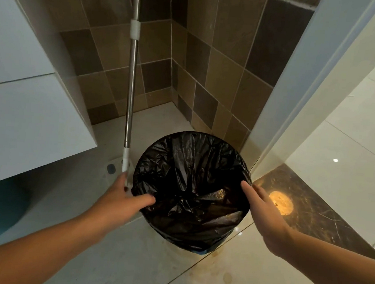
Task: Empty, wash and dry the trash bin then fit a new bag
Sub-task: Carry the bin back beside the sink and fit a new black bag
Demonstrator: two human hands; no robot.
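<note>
- So, bin (197, 238) sits on the floor in the tiled corner, beside a mop (130, 93).
- Left hand (125, 198) pinches the bag (191, 175) rim; right hand (264, 205) rests flat-fingered opposite.
- Bag's thin, slippery, probably light — gather the rim.

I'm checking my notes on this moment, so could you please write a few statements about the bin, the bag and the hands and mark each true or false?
1. A black bag lines the bin. True.
2. The left hand and the right hand are at opposite sides of the bin's rim. True.
3. The bin lies on its side. False: it stands upright on the floor.
4. The right hand grips the mop handle. False: the handle stands left of the bin, and the right hand is at the bin's rim.
5. The wall behind the bin is tiled brown and tan. True.
</note>
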